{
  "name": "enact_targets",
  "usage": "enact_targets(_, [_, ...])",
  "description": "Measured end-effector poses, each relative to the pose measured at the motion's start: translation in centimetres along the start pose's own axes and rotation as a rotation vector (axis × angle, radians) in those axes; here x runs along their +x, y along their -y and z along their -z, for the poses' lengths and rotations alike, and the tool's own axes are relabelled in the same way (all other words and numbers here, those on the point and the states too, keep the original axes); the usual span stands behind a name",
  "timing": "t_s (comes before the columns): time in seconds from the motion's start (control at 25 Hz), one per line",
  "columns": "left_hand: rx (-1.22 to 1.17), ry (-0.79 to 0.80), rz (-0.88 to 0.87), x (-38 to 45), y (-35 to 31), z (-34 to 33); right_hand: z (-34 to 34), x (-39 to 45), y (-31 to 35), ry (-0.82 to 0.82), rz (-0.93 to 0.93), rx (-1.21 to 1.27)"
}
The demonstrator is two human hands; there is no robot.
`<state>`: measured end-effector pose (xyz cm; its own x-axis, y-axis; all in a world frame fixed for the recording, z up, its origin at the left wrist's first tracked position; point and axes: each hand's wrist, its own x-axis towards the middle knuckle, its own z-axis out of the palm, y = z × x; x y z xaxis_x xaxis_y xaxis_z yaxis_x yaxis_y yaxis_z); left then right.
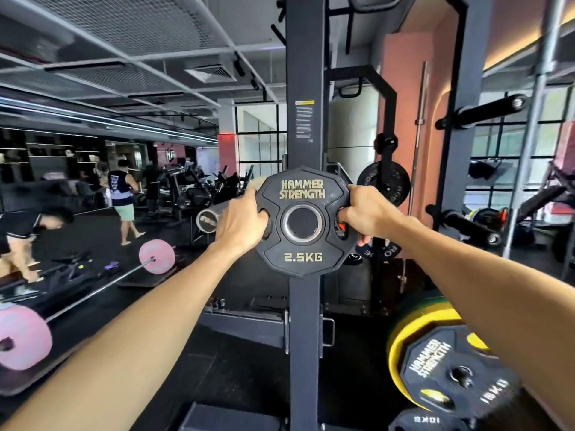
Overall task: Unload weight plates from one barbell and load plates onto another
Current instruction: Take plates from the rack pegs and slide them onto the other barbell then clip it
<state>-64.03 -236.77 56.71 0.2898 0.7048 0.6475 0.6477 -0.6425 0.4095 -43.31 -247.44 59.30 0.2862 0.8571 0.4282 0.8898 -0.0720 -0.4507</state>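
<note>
Room: gym floor in black rubber is stretching away under a mesh ceiling, with windows glowing at the upper right of the frame.
Far left: a barbell with pink plates (157,256) is lying on the floor at the lower left, and two other people are moving about behind it.
Bar end: a steel barbell sleeve (208,220) is poking out just left of centre, its round end face turned toward us, its long axis running back and away to the right behind the hands.
Left hand: the left hand (241,223) is gripping the left cut-out of the 2.5 kg plate (303,222), fingers hooked through the slot.
Plate: it is being held upright at centre frame, face toward us, in front of the black rack upright (305,88); its steel-ringed bore looks empty, so it is riding on no bar.
Right hand: the right hand (368,214) is clenching the right cut-out in the same way.
Key relation: the sleeve end is sitting just beside the left hand, at about the bore's height; judging from this, the plate needs shifting left and its bore lining up with the sleeve axis before it slides on, the left hand leading.
Lower right: a stack of yellow and black plates (435,362) is waiting at the bottom right corner.
</note>
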Motion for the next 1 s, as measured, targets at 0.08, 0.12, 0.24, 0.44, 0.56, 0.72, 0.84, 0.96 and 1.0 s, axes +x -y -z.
enact_targets(0.08, [-0.023,0.003,-0.045,1.2,-2.8,-1.8,2.0,0.3,-2.7,-0.039,-0.025,-0.019])
enact_targets(0.12, [-0.035,0.002,-0.06,1.8,-4.0,-2.7,2.9,0.5,-3.9,-0.068,-0.031,-0.038])
enact_targets(0.24, [-0.072,-0.007,-0.095,4.0,-7.8,-6.5,5.7,0.8,-7.8,-0.127,-0.069,-0.069])
enact_targets(0.44, [-0.128,-0.005,-0.166,7.5,-13.7,-12.3,9.8,1.3,-13.5,-0.172,-0.168,-0.057])
enact_targets(0.56, [-0.171,0.006,-0.21,8.5,-17.3,-15.0,12.2,1.3,-16.8,-0.178,-0.211,-0.068])
enact_targets(0.72, [-0.181,0.054,-0.261,9.1,-22.8,-18.1,15.6,0.6,-22.0,-0.213,-0.235,-0.034])
enact_targets(0.84, [-0.209,0.076,-0.279,9.0,-26.3,-20.4,18.1,0.3,-25.8,-0.205,-0.244,-0.041])
enact_targets(0.96, [-0.218,0.064,-0.261,8.2,-30.5,-22.3,21.0,-0.6,-29.4,-0.184,-0.244,-0.043])
enact_targets(1.0, [-0.212,0.062,-0.254,7.8,-32.0,-22.7,22.1,-1.0,-30.5,-0.177,-0.238,-0.05])
